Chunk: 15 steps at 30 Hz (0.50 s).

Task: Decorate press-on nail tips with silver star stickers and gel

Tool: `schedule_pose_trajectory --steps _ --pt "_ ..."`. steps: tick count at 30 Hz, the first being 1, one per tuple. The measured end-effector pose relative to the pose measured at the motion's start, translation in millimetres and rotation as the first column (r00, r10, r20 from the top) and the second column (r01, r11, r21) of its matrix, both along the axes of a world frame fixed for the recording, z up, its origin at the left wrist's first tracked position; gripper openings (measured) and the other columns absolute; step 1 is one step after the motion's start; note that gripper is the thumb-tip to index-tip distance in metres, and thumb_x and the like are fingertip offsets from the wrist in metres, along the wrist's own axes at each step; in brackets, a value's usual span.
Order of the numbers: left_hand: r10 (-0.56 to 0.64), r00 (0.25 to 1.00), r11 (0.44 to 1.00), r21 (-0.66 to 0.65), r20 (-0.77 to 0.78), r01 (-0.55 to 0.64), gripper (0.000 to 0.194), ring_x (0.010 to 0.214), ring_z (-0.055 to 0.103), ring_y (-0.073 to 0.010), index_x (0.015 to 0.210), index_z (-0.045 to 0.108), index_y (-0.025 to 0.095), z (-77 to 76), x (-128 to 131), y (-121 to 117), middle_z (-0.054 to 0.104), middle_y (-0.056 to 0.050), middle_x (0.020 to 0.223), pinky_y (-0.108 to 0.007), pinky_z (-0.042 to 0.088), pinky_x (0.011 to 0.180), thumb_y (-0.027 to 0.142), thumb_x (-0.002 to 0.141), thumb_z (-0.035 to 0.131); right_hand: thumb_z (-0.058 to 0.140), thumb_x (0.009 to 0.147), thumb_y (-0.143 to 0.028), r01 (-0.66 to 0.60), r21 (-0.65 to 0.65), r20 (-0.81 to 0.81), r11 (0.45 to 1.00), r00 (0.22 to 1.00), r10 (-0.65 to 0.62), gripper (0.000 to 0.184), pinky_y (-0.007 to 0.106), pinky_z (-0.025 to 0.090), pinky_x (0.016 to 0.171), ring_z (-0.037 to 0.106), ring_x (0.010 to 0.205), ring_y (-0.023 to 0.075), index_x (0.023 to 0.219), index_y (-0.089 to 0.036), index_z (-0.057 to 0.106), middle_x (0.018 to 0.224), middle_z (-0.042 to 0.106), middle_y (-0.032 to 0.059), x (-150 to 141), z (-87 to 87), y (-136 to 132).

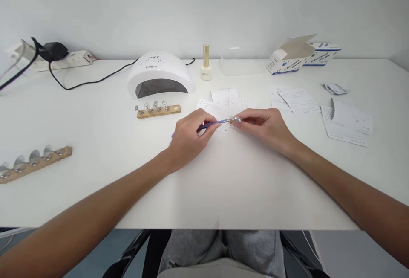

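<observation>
Bare forearms [128, 195] converge, left grip [191, 136] and right grip [269, 127] each pinched, near one another.

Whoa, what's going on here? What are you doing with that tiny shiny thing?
A person's left hand holds a thin purple tool, its tip right at a small shiny piece pinched in the right hand. White papers lie on the table just beyond the hands. A wooden strip sits in front of the white lamp, and a bottle stands to the lamp's right, with its cap on.
</observation>
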<state>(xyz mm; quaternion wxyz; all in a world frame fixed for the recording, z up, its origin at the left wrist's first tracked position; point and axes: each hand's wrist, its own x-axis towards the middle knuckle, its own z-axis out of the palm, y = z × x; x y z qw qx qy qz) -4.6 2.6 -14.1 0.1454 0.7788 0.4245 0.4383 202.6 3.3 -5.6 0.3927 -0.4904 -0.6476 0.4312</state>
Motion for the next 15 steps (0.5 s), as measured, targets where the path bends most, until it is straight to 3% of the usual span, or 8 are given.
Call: schedule_pose_trajectory --steps 15 --pt "-0.008 1.0 1.0 -0.02 -0.009 0.008 0.008 0.061 0.049 -0.0066 0.075 0.062 0.017 -1.3 0.0 0.2 0.061 0.002 0.07 -0.02 0.037 0.054 0.017 0.082 0.063 0.07 0.077 -0.04 -0.014 -0.008 0.023 1.0 1.0 0.014 0.018 0.036 0.05 0.075 0.063 0.086 0.0221 0.086 -0.025 0.076 0.09 0.072 0.0034 0.4 3.2 -0.8"
